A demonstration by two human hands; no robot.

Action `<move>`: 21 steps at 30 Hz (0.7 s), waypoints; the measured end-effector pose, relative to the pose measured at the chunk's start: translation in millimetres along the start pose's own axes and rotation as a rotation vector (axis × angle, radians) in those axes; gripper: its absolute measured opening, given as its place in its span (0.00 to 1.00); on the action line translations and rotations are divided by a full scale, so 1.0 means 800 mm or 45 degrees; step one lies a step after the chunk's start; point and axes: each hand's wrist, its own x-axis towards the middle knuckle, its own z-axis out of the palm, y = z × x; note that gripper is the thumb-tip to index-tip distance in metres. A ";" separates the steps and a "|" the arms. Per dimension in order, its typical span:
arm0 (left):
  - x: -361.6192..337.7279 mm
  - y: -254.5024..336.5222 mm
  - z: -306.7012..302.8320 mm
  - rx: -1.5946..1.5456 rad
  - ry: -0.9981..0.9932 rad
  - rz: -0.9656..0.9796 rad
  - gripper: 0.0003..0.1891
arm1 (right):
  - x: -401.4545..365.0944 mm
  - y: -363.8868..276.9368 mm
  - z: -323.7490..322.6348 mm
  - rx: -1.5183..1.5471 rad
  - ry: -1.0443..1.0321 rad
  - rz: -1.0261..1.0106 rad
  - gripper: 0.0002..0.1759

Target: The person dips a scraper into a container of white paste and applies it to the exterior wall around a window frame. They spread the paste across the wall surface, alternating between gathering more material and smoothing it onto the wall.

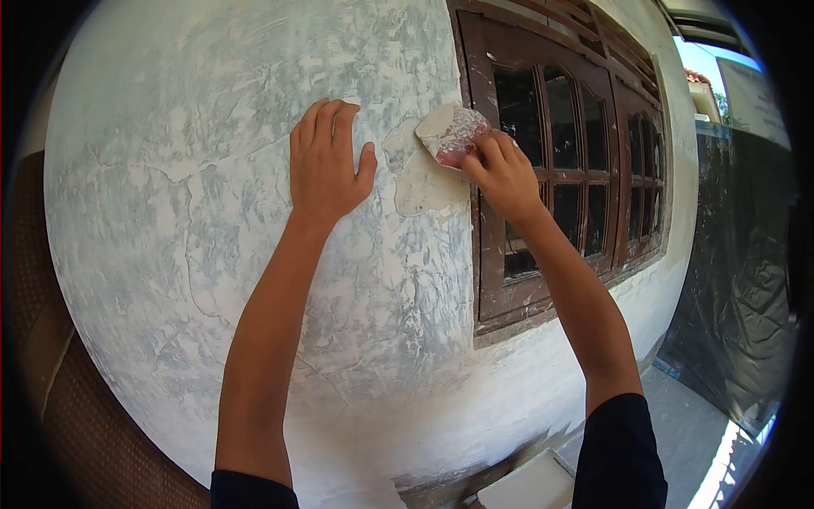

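So the flat red scraper smeared with off-white paste (452, 136) is against the patchy grey-white wall (246, 187), right beside the brown wooden window frame (551, 161). Right hand's (509, 178) fingers pinch it; left hand's (329, 161) fingers are empty, loosely spread.

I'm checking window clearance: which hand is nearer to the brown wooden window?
The right hand. It grips a scraper right beside the left edge of the window. The left hand is farther left, by the patchy wall.
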 end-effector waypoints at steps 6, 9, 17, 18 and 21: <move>-0.001 0.001 0.000 0.013 0.005 0.004 0.25 | -0.008 -0.007 -0.015 -0.001 0.035 -0.105 0.11; -0.002 0.001 0.000 0.006 0.016 0.002 0.25 | 0.000 -0.002 -0.037 0.020 0.035 0.104 0.13; 0.015 -0.004 0.004 -0.010 0.008 -0.054 0.25 | 0.065 0.033 -0.048 0.694 0.065 1.012 0.12; 0.018 -0.004 0.006 0.014 0.025 -0.066 0.25 | 0.066 0.039 -0.033 1.091 0.052 1.245 0.14; 0.017 -0.001 0.008 0.067 0.056 -0.059 0.26 | 0.065 0.039 -0.013 1.568 -0.010 1.557 0.19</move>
